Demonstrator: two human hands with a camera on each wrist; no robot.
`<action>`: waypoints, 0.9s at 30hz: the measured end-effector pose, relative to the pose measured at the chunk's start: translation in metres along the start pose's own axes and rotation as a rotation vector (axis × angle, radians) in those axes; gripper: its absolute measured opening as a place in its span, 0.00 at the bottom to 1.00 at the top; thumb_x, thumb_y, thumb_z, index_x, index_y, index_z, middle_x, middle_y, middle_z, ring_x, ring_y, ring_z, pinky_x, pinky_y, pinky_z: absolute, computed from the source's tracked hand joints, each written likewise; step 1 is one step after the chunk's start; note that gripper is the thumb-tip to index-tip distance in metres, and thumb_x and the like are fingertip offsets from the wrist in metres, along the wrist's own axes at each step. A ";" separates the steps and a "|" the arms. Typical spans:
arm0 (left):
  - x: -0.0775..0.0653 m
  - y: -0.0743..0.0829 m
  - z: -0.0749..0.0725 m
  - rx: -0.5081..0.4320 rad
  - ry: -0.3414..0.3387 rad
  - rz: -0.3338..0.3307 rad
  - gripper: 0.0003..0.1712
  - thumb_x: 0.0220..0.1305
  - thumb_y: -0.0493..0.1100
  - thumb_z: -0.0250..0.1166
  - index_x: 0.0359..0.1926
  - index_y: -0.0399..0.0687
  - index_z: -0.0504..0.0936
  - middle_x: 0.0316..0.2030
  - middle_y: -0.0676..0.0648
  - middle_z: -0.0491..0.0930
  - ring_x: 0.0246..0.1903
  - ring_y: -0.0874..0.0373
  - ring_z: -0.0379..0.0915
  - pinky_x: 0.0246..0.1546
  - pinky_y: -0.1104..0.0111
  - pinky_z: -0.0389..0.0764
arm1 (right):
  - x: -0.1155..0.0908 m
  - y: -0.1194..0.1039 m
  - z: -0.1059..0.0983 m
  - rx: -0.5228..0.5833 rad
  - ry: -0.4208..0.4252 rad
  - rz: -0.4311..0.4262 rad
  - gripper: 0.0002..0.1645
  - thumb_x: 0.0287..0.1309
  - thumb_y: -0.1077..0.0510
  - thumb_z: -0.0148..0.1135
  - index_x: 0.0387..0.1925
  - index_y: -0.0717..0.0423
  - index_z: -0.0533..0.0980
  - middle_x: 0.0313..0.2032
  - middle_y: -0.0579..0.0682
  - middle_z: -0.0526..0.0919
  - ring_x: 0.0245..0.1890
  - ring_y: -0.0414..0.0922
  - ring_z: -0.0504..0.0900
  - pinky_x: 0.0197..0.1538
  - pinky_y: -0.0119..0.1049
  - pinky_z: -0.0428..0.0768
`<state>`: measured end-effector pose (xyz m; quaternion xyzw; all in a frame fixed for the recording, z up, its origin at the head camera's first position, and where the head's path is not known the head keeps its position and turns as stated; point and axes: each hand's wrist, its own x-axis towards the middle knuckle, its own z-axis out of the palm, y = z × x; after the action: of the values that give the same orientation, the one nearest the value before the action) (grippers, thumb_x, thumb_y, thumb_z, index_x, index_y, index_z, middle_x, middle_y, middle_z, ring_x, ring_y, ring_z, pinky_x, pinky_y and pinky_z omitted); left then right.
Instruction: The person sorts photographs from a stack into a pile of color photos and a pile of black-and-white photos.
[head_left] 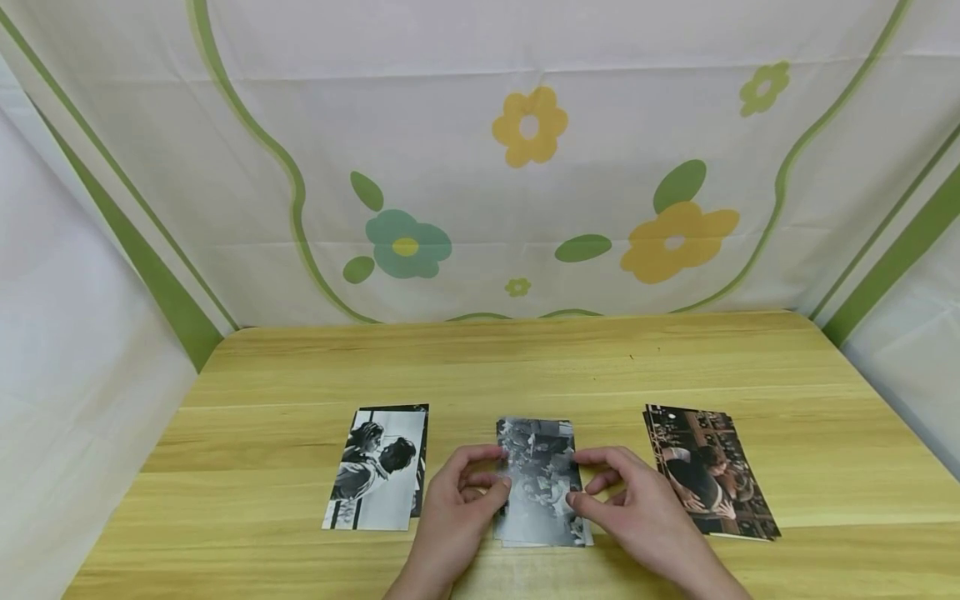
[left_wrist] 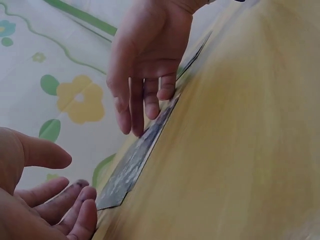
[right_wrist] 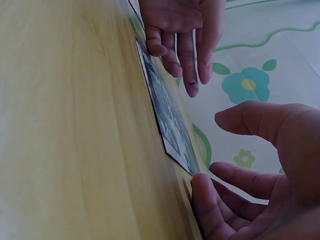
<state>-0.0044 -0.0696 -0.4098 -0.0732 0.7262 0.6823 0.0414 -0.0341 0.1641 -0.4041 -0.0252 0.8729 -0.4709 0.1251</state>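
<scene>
A small stack of black-and-white photo cards (head_left: 536, 483) lies flat on the table between both hands, its lower cards peeking out at the near edge. At the stack's left edge is my left hand (head_left: 465, 496); in the left wrist view its thumb (left_wrist: 47, 152) stands apart from the relaxed fingers. On the opposite side, my right hand (head_left: 626, 492) has its fingertips right at the right edge. The right wrist view shows those fingers (right_wrist: 205, 195) beside the stack's corner, with the thumb (right_wrist: 245, 120) raised away. Neither hand pinches a card.
To the left lies another stack, topped by a black-and-white photo card of two people (head_left: 378, 471). A stack with a dark brownish photo card on top (head_left: 712, 467) lies at the right, partly behind the right hand. Beyond the wooden table (head_left: 510, 358) hangs a flower-patterned cloth (head_left: 465, 167).
</scene>
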 end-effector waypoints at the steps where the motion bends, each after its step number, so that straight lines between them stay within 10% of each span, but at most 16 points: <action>1: 0.000 0.000 0.001 0.002 0.006 0.005 0.24 0.67 0.36 0.73 0.63 0.43 0.82 0.58 0.42 0.86 0.44 0.59 0.79 0.39 0.75 0.78 | 0.000 -0.001 0.000 0.001 -0.001 0.007 0.31 0.59 0.50 0.81 0.63 0.46 0.82 0.48 0.43 0.85 0.41 0.37 0.82 0.41 0.30 0.83; 9: 0.000 0.001 0.002 0.055 0.043 -0.030 0.29 0.66 0.38 0.74 0.67 0.44 0.79 0.58 0.41 0.84 0.34 0.59 0.75 0.33 0.73 0.76 | 0.000 -0.003 0.000 0.001 -0.002 0.018 0.31 0.58 0.49 0.81 0.62 0.45 0.82 0.47 0.44 0.85 0.40 0.39 0.82 0.39 0.31 0.83; 27: 0.001 0.001 0.004 0.016 0.012 -0.029 0.34 0.68 0.38 0.73 0.71 0.40 0.72 0.69 0.38 0.78 0.51 0.56 0.75 0.45 0.73 0.76 | -0.002 -0.005 0.003 0.028 0.027 0.044 0.31 0.57 0.50 0.81 0.62 0.43 0.82 0.44 0.44 0.87 0.38 0.41 0.83 0.39 0.32 0.81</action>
<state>-0.0057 -0.0656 -0.4091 -0.0877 0.7307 0.6754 0.0477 -0.0315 0.1586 -0.4009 0.0022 0.8682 -0.4805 0.1242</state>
